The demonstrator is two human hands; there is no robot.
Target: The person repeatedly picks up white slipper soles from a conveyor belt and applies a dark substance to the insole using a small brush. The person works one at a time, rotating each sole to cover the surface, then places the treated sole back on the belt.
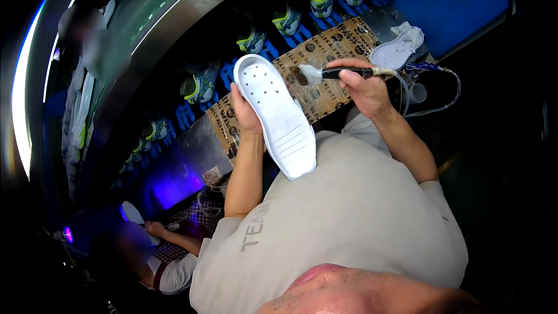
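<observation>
My left hand grips a white shoe sole by its left side. The sole's hollow inner face is turned up, with small holes in its far end and ribs nearer my shirt. In my right hand is a brush with a black handle, a whitish collar and dark bristles. Its bristle end points left, close beside the sole's right edge; whether they touch I cannot tell. A clear tube runs from the back of the brush handle.
Under my hands lies a cardboard-covered bench. Another white sole with crumpled white material rests at its right end. Several grey-green shoes stand on blue racks beyond. At lower left, a co-worker's hand holds a white sole.
</observation>
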